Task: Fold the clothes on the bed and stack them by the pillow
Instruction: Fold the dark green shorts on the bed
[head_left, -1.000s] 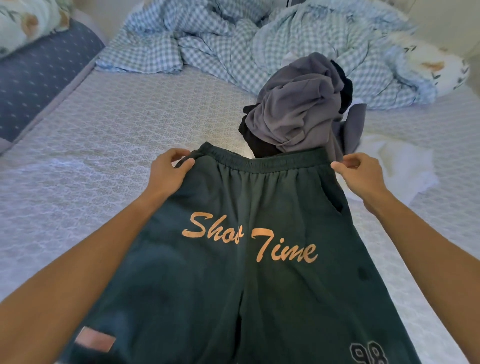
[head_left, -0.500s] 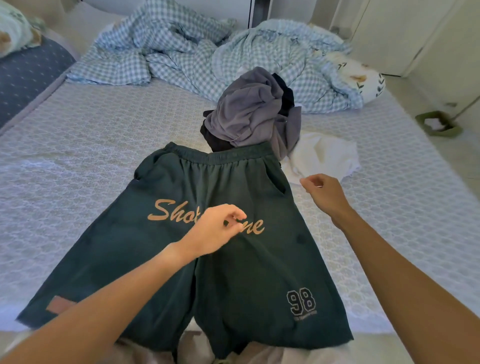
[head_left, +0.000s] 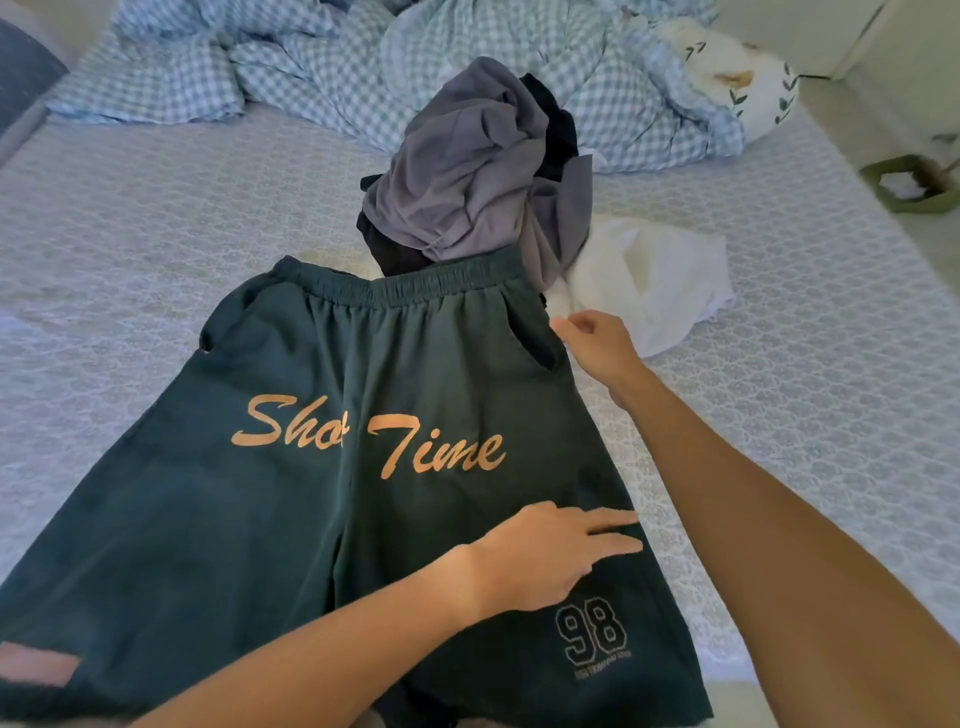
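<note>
Covering bed (head_left: 130, 218): patterned sheet | checked duvet (head_left: 332, 67) | shorts (head_left: 291, 509)

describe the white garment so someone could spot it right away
On the bed, look just right of the grey pile, beyond the shorts. The white garment lies crumpled there, the only plain white cloth.

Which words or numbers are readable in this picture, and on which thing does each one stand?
"Shot Time": orange script across the front of the dark green shorts.
"98": dark outlined number near the hem of one leg of the shorts.
Small line under the "98": too small to read.
Pink patch on the other leg: nothing readable.
</note>
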